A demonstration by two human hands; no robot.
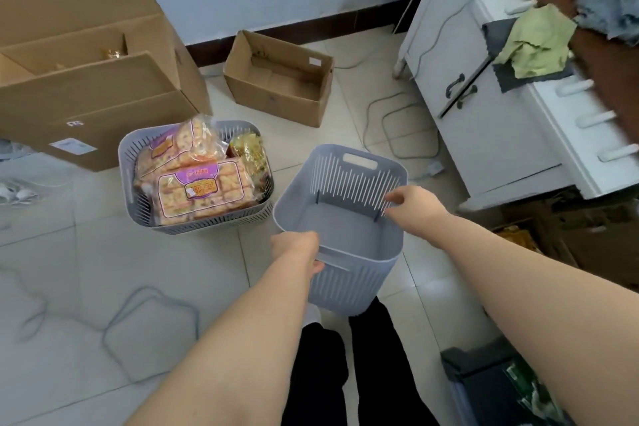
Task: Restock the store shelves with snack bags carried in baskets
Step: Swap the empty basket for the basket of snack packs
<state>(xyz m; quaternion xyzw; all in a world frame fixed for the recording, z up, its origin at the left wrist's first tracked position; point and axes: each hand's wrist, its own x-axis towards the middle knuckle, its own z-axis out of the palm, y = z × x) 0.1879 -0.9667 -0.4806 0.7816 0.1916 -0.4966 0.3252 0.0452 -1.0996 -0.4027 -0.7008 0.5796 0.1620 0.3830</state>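
Observation:
An empty grey slatted basket (349, 273) hangs above the tiled floor in front of me. My left hand (297, 249) grips its near rim by the handle slot. My right hand (411, 204) sits at the basket's right rim with fingers loosely curled; whether it pinches the rim is unclear. To the left, a second grey basket (136, 156) stands on the floor, filled with several clear snack bags (204, 190) bearing purple labels, plus a gold-wrapped bag (247, 149).
A large open cardboard box (96, 93) stands at the left and a small empty box (276, 79) sits by the wall. A white cabinet (484, 114) with cloths on top is on the right. Cables lie on the floor. My dark-trousered legs (345, 373) are below.

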